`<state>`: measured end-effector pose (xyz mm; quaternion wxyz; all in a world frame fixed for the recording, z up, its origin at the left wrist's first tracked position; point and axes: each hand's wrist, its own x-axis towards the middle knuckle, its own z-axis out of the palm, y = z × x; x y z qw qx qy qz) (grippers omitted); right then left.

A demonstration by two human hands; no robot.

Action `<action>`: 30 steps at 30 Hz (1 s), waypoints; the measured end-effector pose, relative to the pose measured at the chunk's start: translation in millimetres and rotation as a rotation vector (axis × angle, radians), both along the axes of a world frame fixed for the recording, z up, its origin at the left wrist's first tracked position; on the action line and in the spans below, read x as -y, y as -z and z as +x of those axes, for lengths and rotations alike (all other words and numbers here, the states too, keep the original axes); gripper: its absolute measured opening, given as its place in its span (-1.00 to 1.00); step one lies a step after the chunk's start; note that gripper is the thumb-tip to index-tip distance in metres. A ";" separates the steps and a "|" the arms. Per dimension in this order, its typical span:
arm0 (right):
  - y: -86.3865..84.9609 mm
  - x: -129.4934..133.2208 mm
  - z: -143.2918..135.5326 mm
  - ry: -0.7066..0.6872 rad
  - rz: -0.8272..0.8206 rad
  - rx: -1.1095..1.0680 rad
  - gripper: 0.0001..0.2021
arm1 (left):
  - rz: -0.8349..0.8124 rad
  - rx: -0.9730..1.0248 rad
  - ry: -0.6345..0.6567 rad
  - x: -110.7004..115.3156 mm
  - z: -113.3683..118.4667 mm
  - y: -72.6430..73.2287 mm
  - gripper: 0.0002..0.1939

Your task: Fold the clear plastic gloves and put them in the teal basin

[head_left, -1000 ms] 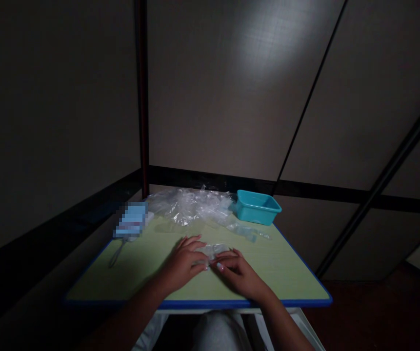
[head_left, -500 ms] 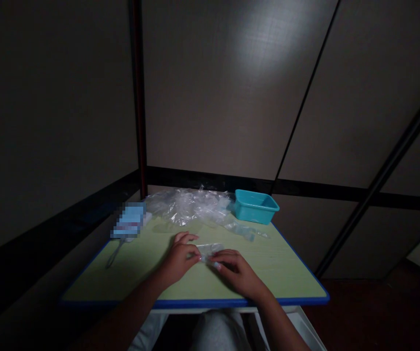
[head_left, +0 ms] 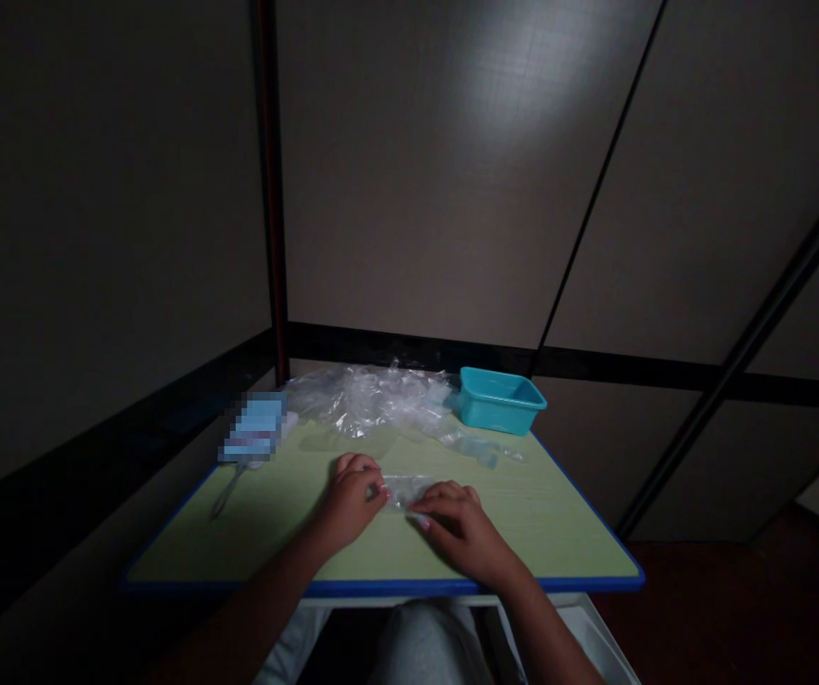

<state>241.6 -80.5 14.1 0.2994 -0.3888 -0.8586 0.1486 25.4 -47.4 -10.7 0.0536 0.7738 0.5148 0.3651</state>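
Compared with half a second ago, your left hand [head_left: 352,495] has curled its fingers in; your right hand [head_left: 462,528] has barely moved. The small clear plastic bag [head_left: 405,489] lies flat on the green table [head_left: 558,533] between both hands, pinched at each end by your fingertips. The teal bin [head_left: 500,401] stands well apart.

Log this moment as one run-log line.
left hand: pinching small clear bag | right hand: pinching same bag | bag: on green table
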 end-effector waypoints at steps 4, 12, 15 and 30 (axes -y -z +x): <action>-1.0 0.5 -0.4 -0.001 0.018 0.096 -0.74 | -0.003 -0.006 -0.019 0.2 -0.1 0.7 -0.92; -2.2 4.1 -1.1 -0.002 0.048 0.177 -0.75 | -0.006 -0.025 -0.064 0.1 1.2 0.4 -0.89; -2.9 6.4 -1.9 0.011 0.066 0.178 -0.73 | -0.010 -0.027 -0.108 0.7 0.8 0.2 -0.90; -10.2 9.2 -10.0 -0.139 0.002 0.362 -0.43 | -0.044 -0.078 -0.198 2.6 0.9 -0.5 -0.91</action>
